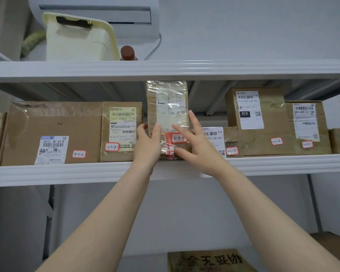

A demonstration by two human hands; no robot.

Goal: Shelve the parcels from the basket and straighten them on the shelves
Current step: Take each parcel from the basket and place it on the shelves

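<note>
Overhead, the left hand [148,143] grips the left edge of the tall tape-wrapped parcel [167,103], thumb on its front. The right hand [194,144] lies flat-fingered against its face. It stands upright on the middle shelf [67,171], between parcel 3-1-3 [121,130] and parcel 3-1-5 [214,138].

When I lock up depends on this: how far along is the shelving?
Done: boxes tagged 3-1-2, 3-1-3, 3-1-5, 3-1-6 and 3-1-7 sit on the middle shelf. In hand: left hand grips, right hand touches the tape-wrapped parcel 3-1-4. Left: squaring it; basket unseen.
</note>
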